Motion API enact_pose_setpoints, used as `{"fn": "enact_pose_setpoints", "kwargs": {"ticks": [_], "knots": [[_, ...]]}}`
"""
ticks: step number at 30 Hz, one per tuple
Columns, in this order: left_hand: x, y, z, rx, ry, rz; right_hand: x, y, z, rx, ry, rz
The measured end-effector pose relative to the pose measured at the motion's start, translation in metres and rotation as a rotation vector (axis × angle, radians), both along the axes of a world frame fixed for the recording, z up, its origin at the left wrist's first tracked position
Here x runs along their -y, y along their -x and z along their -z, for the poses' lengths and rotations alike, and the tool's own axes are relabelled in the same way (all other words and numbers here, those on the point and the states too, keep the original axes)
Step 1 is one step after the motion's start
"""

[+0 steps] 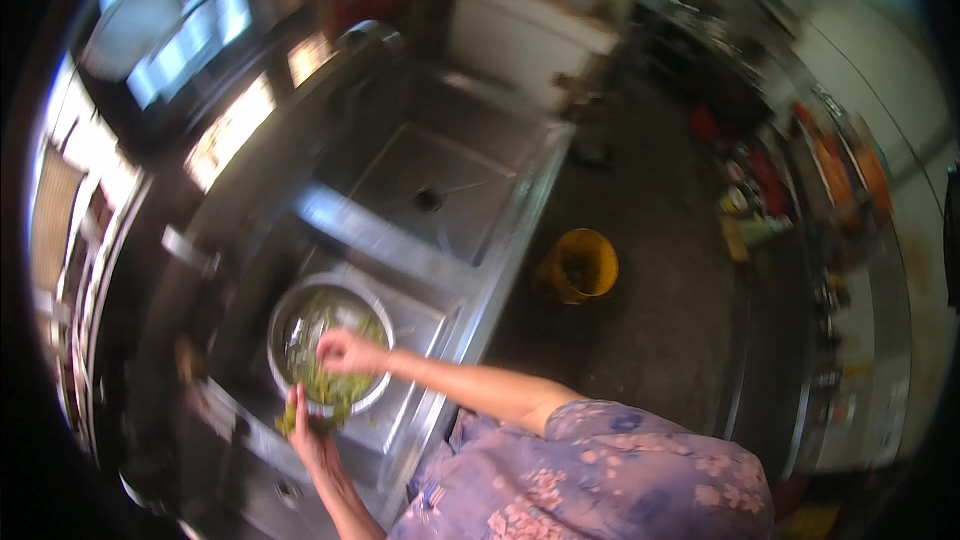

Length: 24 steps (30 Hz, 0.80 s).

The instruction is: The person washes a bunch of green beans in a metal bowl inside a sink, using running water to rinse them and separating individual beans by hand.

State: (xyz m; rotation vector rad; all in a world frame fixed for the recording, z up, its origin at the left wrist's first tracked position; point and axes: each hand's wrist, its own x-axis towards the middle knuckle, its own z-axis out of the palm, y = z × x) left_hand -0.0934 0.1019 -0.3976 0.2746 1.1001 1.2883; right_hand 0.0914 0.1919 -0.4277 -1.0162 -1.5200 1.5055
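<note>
A round metal basin (276,349) stands in the near sink compartment, with water and cut green vegetable pieces (337,390) in it. My left hand (301,424) is at the basin's near left rim, closed around a bunch of green vegetables (287,420) that sticks out beside the fingers. My right hand (354,354) is over the middle of the basin with its fingers curled. Blur hides whether anything is between those fingers.
The stainless-steel sink (465,289) has a divider (375,229) and a second compartment (450,172) with a drain. A yellow bucket (600,262) stands on the floor to the right. Beyond the sink is a white chest-like box (517,37). A counter (772,360) with blurred items runs along the right.
</note>
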Motion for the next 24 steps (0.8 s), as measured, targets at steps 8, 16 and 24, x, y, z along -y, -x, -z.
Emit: {"fn": "enact_pose_setpoints", "kwargs": {"ticks": [8, 16, 24], "knots": [[-0.026, -0.052, 0.018, -0.189, -0.203, 0.290, 0.013, -0.032, -0.019, 0.151, -0.242, 0.075], [-0.012, -0.042, 0.024, -0.257, -0.120, 0.332, 0.038, -0.041, -0.036, 0.414, -0.093, 0.155], [0.012, -0.060, 0.001, -0.525, 0.126, 0.397, 0.070, -0.026, 0.039, 0.417, -0.322, -0.147]]}}
